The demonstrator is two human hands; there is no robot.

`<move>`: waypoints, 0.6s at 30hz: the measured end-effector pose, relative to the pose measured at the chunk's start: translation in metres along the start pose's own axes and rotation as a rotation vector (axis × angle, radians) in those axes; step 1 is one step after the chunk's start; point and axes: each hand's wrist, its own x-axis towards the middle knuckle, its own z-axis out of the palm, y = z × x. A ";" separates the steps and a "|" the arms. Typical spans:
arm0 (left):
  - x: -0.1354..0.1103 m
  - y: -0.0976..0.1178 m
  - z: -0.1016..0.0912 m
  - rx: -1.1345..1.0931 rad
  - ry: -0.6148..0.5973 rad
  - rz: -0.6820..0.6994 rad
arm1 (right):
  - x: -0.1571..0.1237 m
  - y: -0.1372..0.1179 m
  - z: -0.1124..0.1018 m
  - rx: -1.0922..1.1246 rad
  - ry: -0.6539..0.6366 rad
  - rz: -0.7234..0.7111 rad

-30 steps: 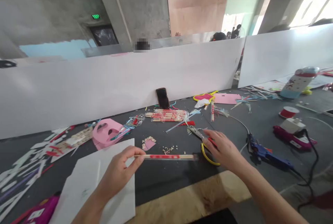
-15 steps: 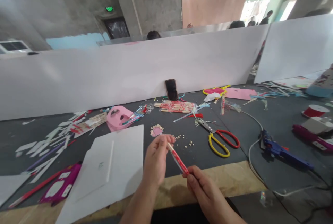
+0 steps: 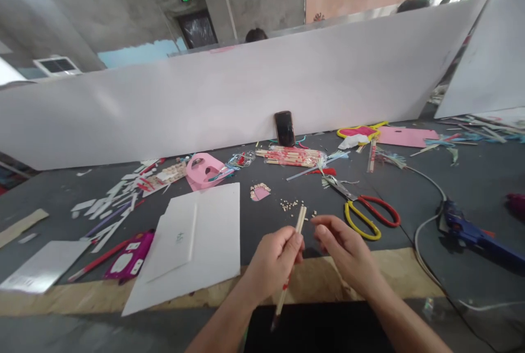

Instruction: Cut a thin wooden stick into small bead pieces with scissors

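Observation:
My left hand [image 3: 274, 259] is closed around a pair of wooden chopsticks [image 3: 301, 219]. Their pale ends stick up above the thumb, while the lower part, with red print, slants down past the table's front edge. Just to the right, my right hand [image 3: 348, 252] is open with fingers loosely bent, apart from the chopsticks. Small pale bits [image 3: 289, 205] lie scattered beyond the hands, beside a pink piece [image 3: 260, 194] rimmed with similar bits. Scissors [image 3: 348, 194] with one red and one yellow handle rest to the right.
Wrapped chopsticks [image 3: 291, 156] lie behind, below a phone [image 3: 284, 128] leaning on a white partition [image 3: 205, 101]. White board sheets [image 3: 217, 238], a purple tool [image 3: 130, 254] and strips [image 3: 110, 194] are left. A blue glue gun [image 3: 471, 233] with its cable is right.
My right hand has let go of the chopsticks and opened. My left hand now grips them, turned more upright and lower. The view has shifted left.

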 end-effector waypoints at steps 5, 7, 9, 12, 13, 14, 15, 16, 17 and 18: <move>-0.005 -0.002 0.001 0.179 -0.094 0.002 | 0.011 -0.004 0.009 0.098 -0.047 -0.019; -0.009 -0.002 -0.001 0.260 -0.119 0.031 | 0.015 -0.001 0.007 0.145 0.020 -0.029; -0.013 -0.003 -0.009 0.385 -0.153 0.081 | 0.022 0.000 -0.004 0.221 0.128 -0.053; -0.015 -0.007 -0.035 0.674 -0.146 0.128 | 0.032 -0.009 -0.034 0.354 0.340 -0.119; -0.011 -0.009 -0.049 0.779 -0.131 0.113 | 0.034 -0.014 -0.045 0.406 0.418 -0.140; -0.006 -0.011 -0.066 0.870 -0.097 0.076 | 0.034 -0.019 -0.054 0.503 0.527 -0.145; 0.001 -0.013 -0.084 0.956 -0.036 0.021 | 0.033 -0.022 -0.061 0.564 0.557 -0.134; 0.011 -0.016 -0.104 1.029 0.060 -0.056 | 0.030 -0.024 -0.066 0.587 0.574 -0.116; 0.021 -0.018 -0.123 1.059 0.121 -0.095 | 0.027 -0.025 -0.069 0.585 0.572 -0.090; 0.032 -0.020 -0.141 1.074 0.169 -0.120 | 0.022 -0.024 -0.069 0.557 0.549 -0.063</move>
